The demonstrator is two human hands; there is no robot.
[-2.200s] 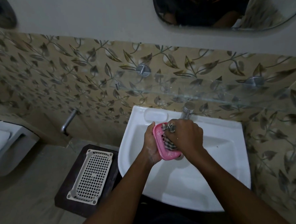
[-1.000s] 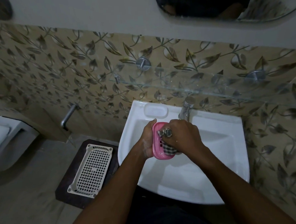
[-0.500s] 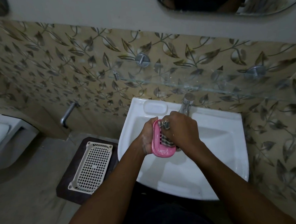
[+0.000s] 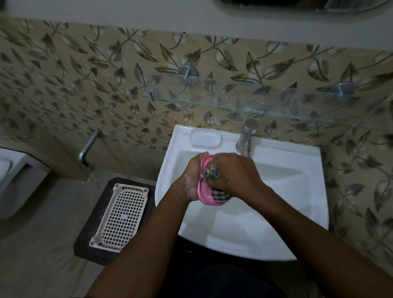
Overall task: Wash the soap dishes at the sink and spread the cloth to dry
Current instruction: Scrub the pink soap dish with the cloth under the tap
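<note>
Head view: left hand [image 4: 192, 175] fingers [image 4: 201, 155] cup pink soap dish [image 4: 206, 195].

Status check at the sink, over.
Left hand grips pink soap dish. Right hand scrubs it with checked cloth. Over sink, nothing blocking.

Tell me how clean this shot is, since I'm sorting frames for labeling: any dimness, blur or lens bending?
Head view: dim overall, forearms nearly black at the bottom; the white sink is brightest; the checked cloth in the right hand is smeared by motion; wide-angle bending curves the glass shelf.
</note>
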